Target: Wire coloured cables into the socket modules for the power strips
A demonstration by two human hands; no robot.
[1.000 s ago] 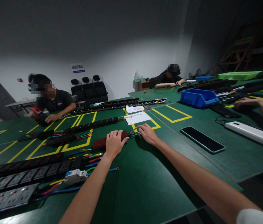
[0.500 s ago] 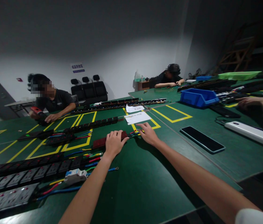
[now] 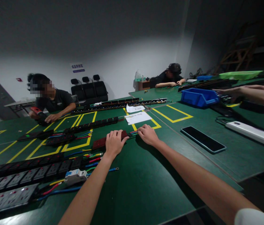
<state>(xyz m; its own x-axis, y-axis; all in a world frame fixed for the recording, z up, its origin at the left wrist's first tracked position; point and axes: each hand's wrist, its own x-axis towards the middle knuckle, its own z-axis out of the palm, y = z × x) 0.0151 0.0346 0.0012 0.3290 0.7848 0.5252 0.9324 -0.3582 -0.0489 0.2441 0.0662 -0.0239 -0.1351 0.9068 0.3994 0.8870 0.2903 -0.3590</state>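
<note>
Wires [image 3: 133,133] came out of a red block [image 3: 99,143], which lay slantwise on the green worktop [image 3: 127,187] under the left hand [image 3: 115,143]. That hand's fingers were slightly spread over the block's top and far side, the thumb along the near side, probably to steady it while the wires were handled. The right hand [image 3: 147,134] was at their loose ends, its fingers bent and close together; I could not tell whether they pinched any.

Socket strips [image 3: 10,200] lay side by side, wired ends toward the worker, likely so that the leads could be reached. Near them was a breaker [image 3: 76,177]. Yellow tape [image 3: 180,120] marked out bays, seemingly to keep the work sorted.

On the wall, a sign [image 3: 77,66] read 成品存放区, finished goods storage area; its lower line was too small. 2 papers [image 3: 138,118] bore blurred characters, and I saw no legible brand on the phone [image 3: 203,139] or breaker. Across the worktop, a co-worker [image 3: 59,101] held a red and black tool [image 3: 37,110].
</note>
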